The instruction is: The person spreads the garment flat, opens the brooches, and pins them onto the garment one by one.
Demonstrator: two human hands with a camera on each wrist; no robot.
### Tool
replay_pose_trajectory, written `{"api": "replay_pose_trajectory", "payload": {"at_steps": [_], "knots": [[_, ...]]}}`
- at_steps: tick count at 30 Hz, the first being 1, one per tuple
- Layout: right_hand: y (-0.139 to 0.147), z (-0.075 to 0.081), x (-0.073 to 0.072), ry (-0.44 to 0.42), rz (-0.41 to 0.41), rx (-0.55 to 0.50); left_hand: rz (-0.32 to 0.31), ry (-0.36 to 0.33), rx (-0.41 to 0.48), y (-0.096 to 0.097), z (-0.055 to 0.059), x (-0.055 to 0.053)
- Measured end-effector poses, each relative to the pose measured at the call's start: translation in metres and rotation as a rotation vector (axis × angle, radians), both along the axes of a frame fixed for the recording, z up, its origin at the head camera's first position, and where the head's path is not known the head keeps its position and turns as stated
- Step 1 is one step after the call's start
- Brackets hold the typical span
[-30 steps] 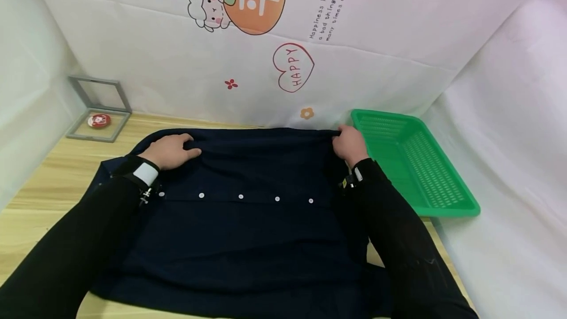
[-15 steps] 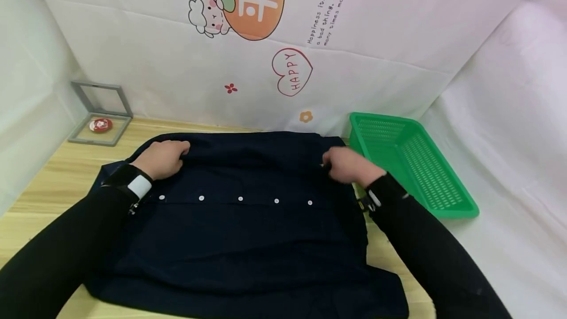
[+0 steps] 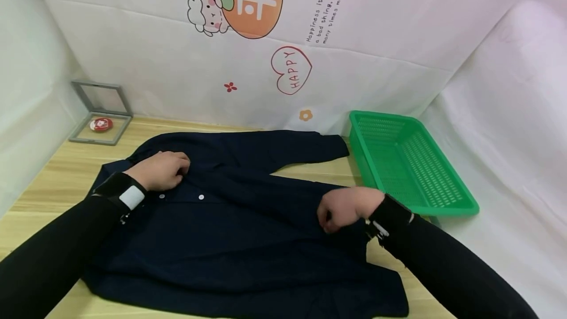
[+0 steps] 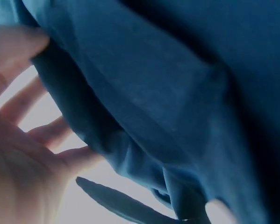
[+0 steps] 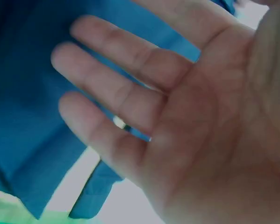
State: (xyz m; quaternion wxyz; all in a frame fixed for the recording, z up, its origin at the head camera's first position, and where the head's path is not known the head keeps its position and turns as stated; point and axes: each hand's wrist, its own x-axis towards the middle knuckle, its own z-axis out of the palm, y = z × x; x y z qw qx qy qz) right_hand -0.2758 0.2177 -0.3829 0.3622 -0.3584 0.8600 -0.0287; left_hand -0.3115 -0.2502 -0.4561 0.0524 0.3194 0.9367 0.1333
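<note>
Green basket [image 3: 423, 166] at right, red badge [image 3: 101, 124] in grey case [image 3: 122, 131].

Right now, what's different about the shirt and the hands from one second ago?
The right hand came toward the person, pulling the dark blue shirt's far side with it. Behind it, a sleeve now shows, with a gap of table. Only two of five buttons show. The left hand shifted slightly the same way. The green basket and grey case stayed put.

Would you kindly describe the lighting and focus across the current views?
Head view: mostly crisp, though the navy fabric shirt reads nearly black; left wrist view: soft folds, washed-out patches behind the left hand; right wrist view: right hand slightly soft.
</note>
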Motion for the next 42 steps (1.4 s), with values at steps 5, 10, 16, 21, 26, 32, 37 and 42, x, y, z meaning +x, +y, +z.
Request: {"api": "replay_pose_trajectory", "payload": {"at_steps": [5, 10, 16, 21, 26, 32, 37, 42], "knots": [[0.001, -0.005, -0.052, 0.224, -0.189, -0.094, 0.084, -0.032, 0.011, 0.011, 0.002, -0.003], [0.004, -0.036, -0.096, 0.325, -0.451, -0.101, 0.008, -0.008, 0.013, 0.035, -0.002, -0.008], [0.013, -0.067, -0.121, 0.272, -0.597, 0.039, -0.083, -0.151, 0.089, 0.048, -0.003, -0.011], [0.017, -0.070, -0.127, 0.389, -0.695, 0.043, 0.078, -0.098, 0.119, 0.045, -0.001, -0.015], [0.021, -0.069, -0.126, 0.385, -0.736, 0.147, 0.277, -0.147, -0.035, 0.038, -0.001, -0.022], [0.019, -0.065, -0.123, 0.263, -0.732, 0.161, 0.303, -0.275, -0.077, 0.029, 0.001, -0.038], [0.012, -0.065, -0.124, 0.233, -0.743, 0.182, 0.320, -0.299, -0.065, 0.020, 0.004, -0.050], [0.005, -0.060, -0.119, 0.242, -0.728, 0.171, 0.315, -0.309, -0.043, 0.010, -0.005, -0.063]]}}
